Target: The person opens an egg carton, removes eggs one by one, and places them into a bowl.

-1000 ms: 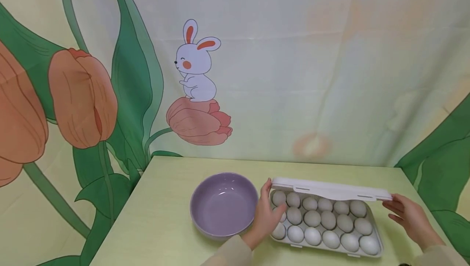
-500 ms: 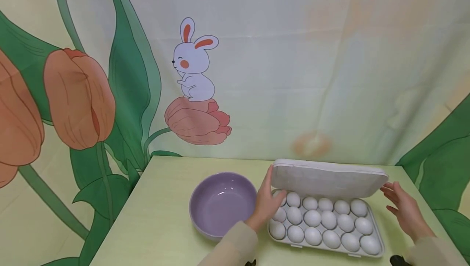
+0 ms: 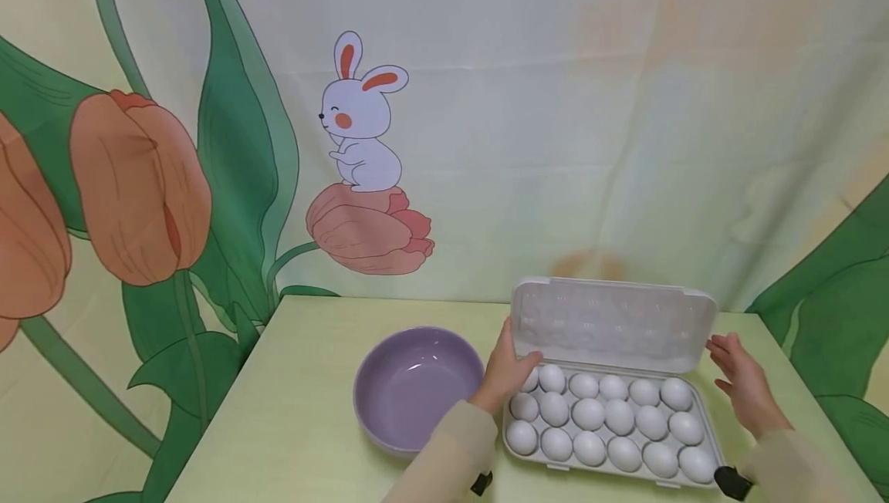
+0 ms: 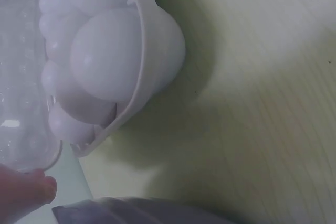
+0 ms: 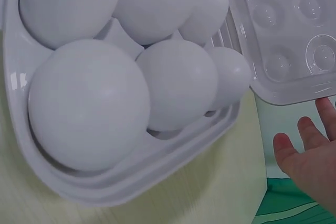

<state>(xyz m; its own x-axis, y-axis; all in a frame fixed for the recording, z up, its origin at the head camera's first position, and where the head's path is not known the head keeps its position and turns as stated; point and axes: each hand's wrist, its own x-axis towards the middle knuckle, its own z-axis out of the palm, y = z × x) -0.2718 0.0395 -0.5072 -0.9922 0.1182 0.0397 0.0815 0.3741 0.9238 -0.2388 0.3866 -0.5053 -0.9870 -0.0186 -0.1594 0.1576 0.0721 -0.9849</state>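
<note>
A white plastic egg carton [image 3: 604,468] sits at the right of the table, its three rows filled with white eggs [image 3: 589,414]. Its translucent lid [image 3: 614,325] stands raised, hinged along the far side. At the lid's left edge is my left hand [image 3: 505,374], fingers extended and thumb spread over the carton's far left corner. My right hand [image 3: 746,387] has its straight fingers against or very near the lid's right edge. In the right wrist view, a fingertip [image 5: 321,103] meets the lid's rim. Most of the left hand is outside the left wrist view.
Left of the carton, close to my left forearm, stands a purple bowl [image 3: 417,403] with nothing in it. The pale green table [image 3: 299,410] ends at a hanging cloth [image 3: 500,179] printed with tulips and a rabbit. Dark straps show at both wrists.
The lid has swung up and back from a low, nearly closed angle to upright, uncovering the far row of eggs. Both hands have moved away from me along with it.
</note>
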